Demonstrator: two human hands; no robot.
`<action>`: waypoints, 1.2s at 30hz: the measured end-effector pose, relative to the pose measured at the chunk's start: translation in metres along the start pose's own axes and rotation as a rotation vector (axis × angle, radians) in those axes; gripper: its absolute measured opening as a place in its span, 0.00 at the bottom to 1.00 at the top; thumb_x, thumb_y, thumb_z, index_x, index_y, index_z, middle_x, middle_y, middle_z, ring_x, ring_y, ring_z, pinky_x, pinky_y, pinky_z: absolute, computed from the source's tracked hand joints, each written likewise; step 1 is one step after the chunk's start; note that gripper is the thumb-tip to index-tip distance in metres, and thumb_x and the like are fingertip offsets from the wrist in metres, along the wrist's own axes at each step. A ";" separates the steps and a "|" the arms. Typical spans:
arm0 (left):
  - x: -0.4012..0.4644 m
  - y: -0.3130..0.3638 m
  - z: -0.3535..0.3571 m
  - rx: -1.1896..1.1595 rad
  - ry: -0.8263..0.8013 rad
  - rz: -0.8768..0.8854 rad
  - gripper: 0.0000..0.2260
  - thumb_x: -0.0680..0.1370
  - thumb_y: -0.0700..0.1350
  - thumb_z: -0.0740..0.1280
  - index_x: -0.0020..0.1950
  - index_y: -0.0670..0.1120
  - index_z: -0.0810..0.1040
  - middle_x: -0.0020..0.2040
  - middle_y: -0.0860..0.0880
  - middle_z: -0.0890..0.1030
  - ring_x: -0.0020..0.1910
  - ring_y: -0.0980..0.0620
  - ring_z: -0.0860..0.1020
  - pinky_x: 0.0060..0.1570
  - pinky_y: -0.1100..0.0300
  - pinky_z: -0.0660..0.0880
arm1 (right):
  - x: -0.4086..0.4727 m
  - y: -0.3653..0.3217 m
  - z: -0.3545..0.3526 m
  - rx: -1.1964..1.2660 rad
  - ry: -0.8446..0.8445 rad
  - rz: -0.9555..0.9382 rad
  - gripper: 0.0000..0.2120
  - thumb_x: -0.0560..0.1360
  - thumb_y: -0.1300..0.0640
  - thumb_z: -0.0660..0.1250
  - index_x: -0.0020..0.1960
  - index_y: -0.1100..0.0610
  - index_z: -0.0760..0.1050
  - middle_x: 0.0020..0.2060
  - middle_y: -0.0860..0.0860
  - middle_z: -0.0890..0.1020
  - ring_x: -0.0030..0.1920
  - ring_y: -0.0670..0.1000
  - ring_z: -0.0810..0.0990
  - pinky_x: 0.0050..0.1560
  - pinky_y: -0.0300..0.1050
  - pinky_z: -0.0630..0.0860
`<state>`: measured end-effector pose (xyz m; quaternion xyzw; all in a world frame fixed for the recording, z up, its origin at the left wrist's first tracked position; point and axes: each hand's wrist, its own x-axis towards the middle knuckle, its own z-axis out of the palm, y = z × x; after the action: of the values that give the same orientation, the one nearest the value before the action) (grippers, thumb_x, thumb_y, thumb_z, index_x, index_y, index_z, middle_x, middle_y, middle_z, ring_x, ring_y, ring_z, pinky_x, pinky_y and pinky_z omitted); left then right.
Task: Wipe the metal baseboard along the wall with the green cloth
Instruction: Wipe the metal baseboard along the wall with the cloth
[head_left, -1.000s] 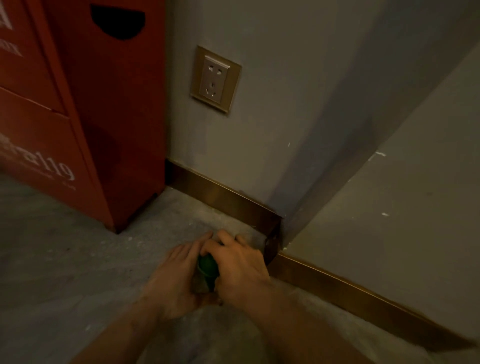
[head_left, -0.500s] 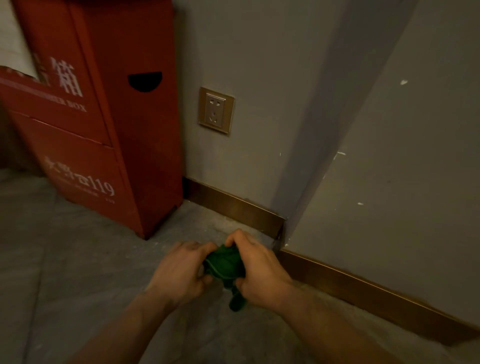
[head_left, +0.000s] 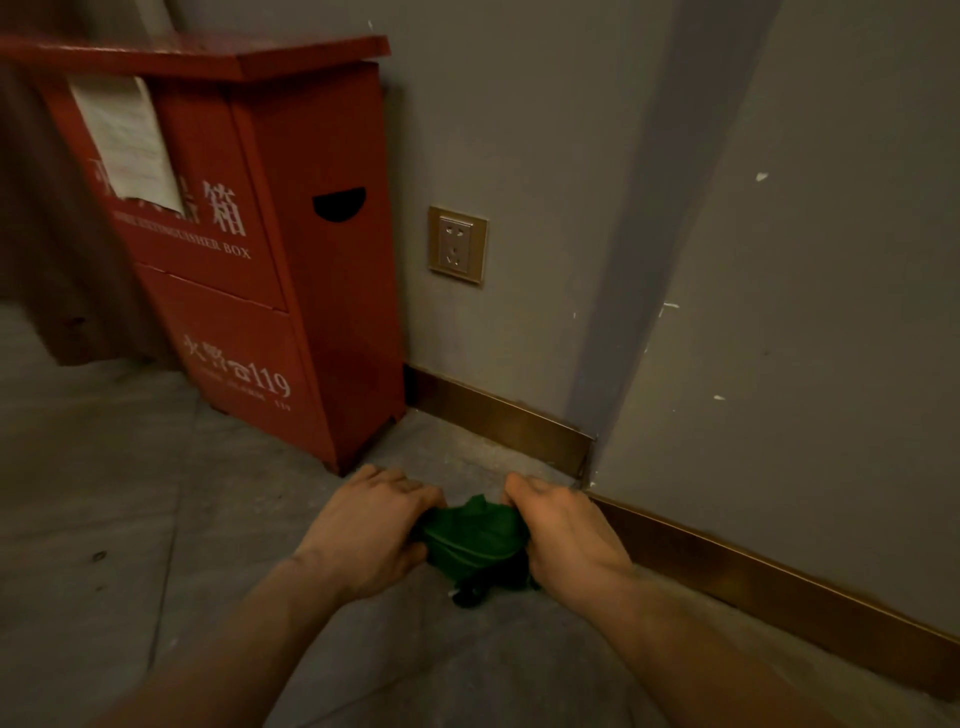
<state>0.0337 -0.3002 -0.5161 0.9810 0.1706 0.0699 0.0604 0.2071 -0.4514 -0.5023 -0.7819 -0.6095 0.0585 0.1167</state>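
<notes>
A crumpled green cloth (head_left: 475, 540) hangs between my two hands just above the grey floor. My left hand (head_left: 371, 530) grips its left side and my right hand (head_left: 563, 535) grips its right side, with a dark end dangling below. A brass-coloured metal baseboard (head_left: 498, 421) runs along the foot of the far wall, turns at a protruding wall corner, and continues as a longer strip (head_left: 769, 587) to the right. My right hand is a short way in front of that corner, apart from the metal.
A red fire extinguisher box (head_left: 291, 249) stands against the wall at the left, touching the baseboard's left end. A brass-framed wall socket (head_left: 457, 244) sits above the baseboard. Grey stone floor (head_left: 130, 519) spreads to the left and front.
My hands have drawn apart, spreading the bunched cloth between them. The view has tilted up and pulled back, showing more of the red box and wall.
</notes>
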 end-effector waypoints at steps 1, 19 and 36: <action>0.000 0.001 -0.003 0.009 -0.001 -0.002 0.12 0.75 0.55 0.67 0.58 0.60 0.73 0.51 0.58 0.79 0.51 0.56 0.73 0.49 0.59 0.61 | -0.002 0.000 -0.001 -0.016 0.010 -0.015 0.22 0.69 0.69 0.69 0.57 0.53 0.67 0.54 0.52 0.78 0.52 0.56 0.77 0.46 0.49 0.73; 0.004 0.045 -0.070 0.026 -0.129 -0.122 0.12 0.75 0.56 0.68 0.57 0.60 0.72 0.50 0.58 0.78 0.50 0.56 0.74 0.55 0.56 0.69 | -0.023 0.001 -0.073 0.012 -0.087 -0.029 0.22 0.70 0.66 0.70 0.59 0.52 0.68 0.57 0.52 0.77 0.57 0.56 0.75 0.50 0.51 0.75; 0.003 0.158 -0.412 -0.048 -0.243 -0.212 0.12 0.76 0.56 0.66 0.59 0.57 0.72 0.52 0.54 0.79 0.53 0.51 0.75 0.57 0.53 0.69 | -0.068 -0.097 -0.421 0.038 -0.205 -0.011 0.23 0.69 0.65 0.72 0.58 0.51 0.68 0.52 0.51 0.77 0.52 0.54 0.75 0.45 0.52 0.77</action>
<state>0.0227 -0.4080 -0.0886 0.9570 0.2629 -0.0519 0.1109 0.1971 -0.5412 -0.0746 -0.7661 -0.6213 0.1492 0.0691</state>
